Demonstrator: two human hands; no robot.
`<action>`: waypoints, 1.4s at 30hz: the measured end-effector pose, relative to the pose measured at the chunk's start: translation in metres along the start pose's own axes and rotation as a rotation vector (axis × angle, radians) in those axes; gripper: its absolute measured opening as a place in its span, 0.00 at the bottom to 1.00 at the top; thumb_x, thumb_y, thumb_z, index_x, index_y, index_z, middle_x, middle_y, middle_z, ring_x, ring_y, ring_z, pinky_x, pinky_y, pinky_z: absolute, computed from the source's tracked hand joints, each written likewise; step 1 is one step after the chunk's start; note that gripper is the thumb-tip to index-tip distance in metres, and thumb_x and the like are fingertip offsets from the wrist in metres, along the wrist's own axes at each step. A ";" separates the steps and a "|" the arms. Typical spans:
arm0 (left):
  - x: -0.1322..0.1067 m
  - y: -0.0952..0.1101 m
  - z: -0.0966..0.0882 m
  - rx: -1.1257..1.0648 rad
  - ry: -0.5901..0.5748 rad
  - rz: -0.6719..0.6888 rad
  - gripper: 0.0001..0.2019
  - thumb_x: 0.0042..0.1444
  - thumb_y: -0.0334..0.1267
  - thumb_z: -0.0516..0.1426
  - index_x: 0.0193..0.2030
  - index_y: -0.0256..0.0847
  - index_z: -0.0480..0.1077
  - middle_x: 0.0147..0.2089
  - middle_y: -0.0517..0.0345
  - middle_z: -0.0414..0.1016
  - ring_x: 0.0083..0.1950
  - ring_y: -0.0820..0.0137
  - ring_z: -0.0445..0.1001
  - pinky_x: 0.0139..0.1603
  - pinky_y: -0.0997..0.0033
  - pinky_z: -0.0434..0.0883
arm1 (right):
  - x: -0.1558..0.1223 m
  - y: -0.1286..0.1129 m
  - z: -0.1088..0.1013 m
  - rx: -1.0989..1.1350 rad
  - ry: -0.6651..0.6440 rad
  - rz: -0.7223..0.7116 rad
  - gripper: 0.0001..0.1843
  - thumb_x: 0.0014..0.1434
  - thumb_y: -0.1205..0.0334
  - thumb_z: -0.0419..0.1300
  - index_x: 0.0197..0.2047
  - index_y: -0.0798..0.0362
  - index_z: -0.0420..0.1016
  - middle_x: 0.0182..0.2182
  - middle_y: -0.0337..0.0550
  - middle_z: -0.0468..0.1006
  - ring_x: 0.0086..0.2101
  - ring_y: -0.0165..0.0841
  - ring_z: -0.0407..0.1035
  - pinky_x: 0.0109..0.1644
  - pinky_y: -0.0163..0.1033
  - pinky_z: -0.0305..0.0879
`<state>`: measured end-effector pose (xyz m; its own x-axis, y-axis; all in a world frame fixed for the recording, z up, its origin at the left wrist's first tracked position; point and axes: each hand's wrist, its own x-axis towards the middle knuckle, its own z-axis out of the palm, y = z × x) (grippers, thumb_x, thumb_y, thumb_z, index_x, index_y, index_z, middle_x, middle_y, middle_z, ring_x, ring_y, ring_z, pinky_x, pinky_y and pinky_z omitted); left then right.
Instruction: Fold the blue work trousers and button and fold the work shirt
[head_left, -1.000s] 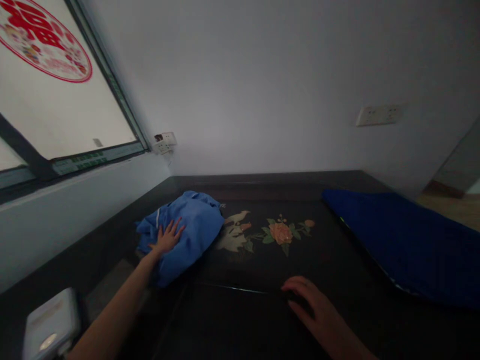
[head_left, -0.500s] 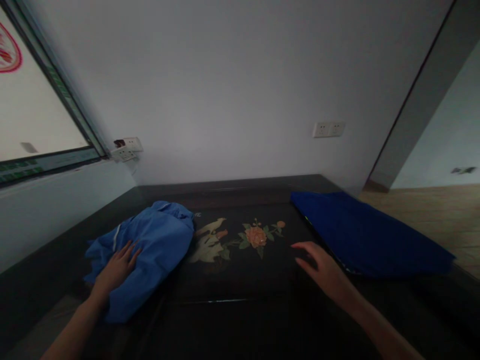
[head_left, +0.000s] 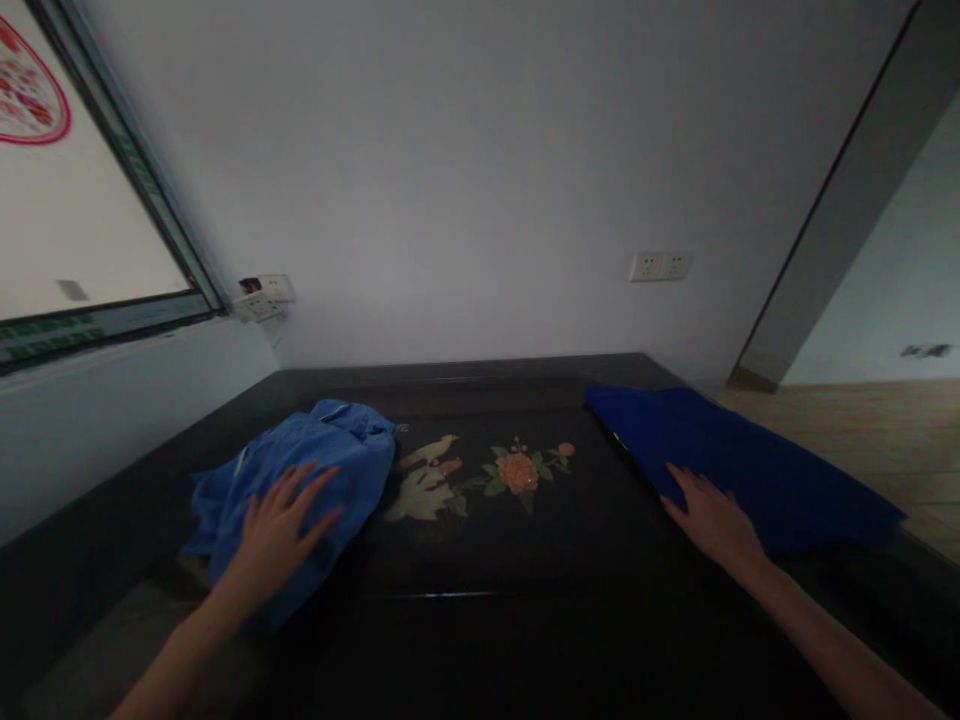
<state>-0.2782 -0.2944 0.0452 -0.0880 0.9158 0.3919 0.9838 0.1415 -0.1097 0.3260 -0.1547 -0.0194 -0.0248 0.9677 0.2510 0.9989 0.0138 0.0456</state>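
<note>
On the left of the dark table lies a bunched piece of light blue cloth (head_left: 352, 450), perhaps a garment. My left hand (head_left: 277, 520) is over it with the fingers spread; whether it touches the cloth I cannot tell. Toward the right lies a flat, dark blue cloth (head_left: 780, 470), its left edge slanting toward me. My right hand (head_left: 712, 515) is at that left edge, fingers stretched out and apart, over or on the cloth. Neither hand grips anything.
The dark glossy table (head_left: 480, 650) carries a painted bird (head_left: 431, 452) and a flower (head_left: 517, 472) between the cloths. Behind it rises a pale wall with sockets (head_left: 661, 265). A window frame (head_left: 142, 190) stands at left, a wooden floor (head_left: 840, 420) at right.
My left hand has moved right across the light blue cloth and its fingers have spread. My right hand has moved right, from the bare table to the dark blue cloth, and opened out.
</note>
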 end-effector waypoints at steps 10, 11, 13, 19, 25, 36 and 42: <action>-0.026 0.012 0.028 0.077 -0.200 0.042 0.22 0.65 0.35 0.42 0.64 0.51 0.61 0.70 0.57 0.53 0.73 0.56 0.40 0.62 0.36 0.56 | 0.025 -0.025 -0.032 0.081 -0.031 0.002 0.22 0.67 0.65 0.43 0.59 0.60 0.66 0.48 0.57 0.76 0.45 0.45 0.73 0.46 0.47 0.68; -0.026 0.008 0.026 0.077 -0.204 0.035 0.22 0.65 0.34 0.42 0.63 0.51 0.62 0.69 0.56 0.54 0.72 0.56 0.41 0.61 0.35 0.56 | 0.026 -0.032 -0.036 0.099 -0.043 0.009 0.21 0.67 0.65 0.43 0.59 0.59 0.66 0.47 0.56 0.77 0.43 0.45 0.74 0.45 0.46 0.68; -0.024 0.005 0.022 0.080 -0.180 0.006 0.22 0.64 0.33 0.42 0.61 0.49 0.65 0.68 0.53 0.57 0.72 0.55 0.44 0.60 0.30 0.54 | 0.026 -0.049 -0.043 0.129 -0.072 0.006 0.21 0.68 0.65 0.43 0.59 0.58 0.65 0.45 0.55 0.79 0.42 0.44 0.75 0.44 0.45 0.68; -0.018 0.057 0.015 -0.200 -0.004 0.135 0.19 0.62 0.34 0.47 0.56 0.46 0.69 0.66 0.50 0.61 0.70 0.55 0.50 0.65 0.32 0.39 | -0.011 -0.122 -0.068 0.326 -0.118 -0.159 0.20 0.68 0.66 0.44 0.60 0.56 0.66 0.47 0.53 0.78 0.43 0.43 0.75 0.46 0.44 0.68; -0.005 0.141 0.033 -0.911 -0.211 0.176 0.24 0.62 0.42 0.49 0.65 0.45 0.56 0.67 0.49 0.58 0.67 0.62 0.58 0.65 0.54 0.59 | -0.089 -0.187 -0.097 0.549 -0.190 -0.448 0.23 0.67 0.64 0.47 0.62 0.60 0.64 0.56 0.56 0.70 0.54 0.43 0.67 0.57 0.48 0.65; 0.110 0.172 0.079 -0.749 -0.040 -0.141 0.27 0.60 0.43 0.53 0.63 0.33 0.57 0.62 0.37 0.63 0.65 0.54 0.60 0.65 0.50 0.56 | -0.117 -0.190 -0.119 0.734 -0.369 -0.717 0.32 0.64 0.46 0.54 0.67 0.49 0.57 0.64 0.49 0.59 0.62 0.45 0.53 0.64 0.51 0.54; 0.103 0.170 0.084 -0.719 -0.025 -0.124 0.25 0.55 0.43 0.57 0.58 0.35 0.63 0.54 0.43 0.69 0.57 0.55 0.67 0.59 0.54 0.63 | -0.111 -0.150 -0.135 0.603 -0.376 -0.349 0.08 0.63 0.66 0.54 0.36 0.52 0.75 0.35 0.43 0.77 0.37 0.38 0.72 0.43 0.43 0.67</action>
<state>-0.1326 -0.1445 -0.0095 -0.2000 0.9187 0.3406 0.8248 -0.0298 0.5646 0.1735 -0.2978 0.0768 -0.4328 0.9010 -0.0297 0.7883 0.3623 -0.4973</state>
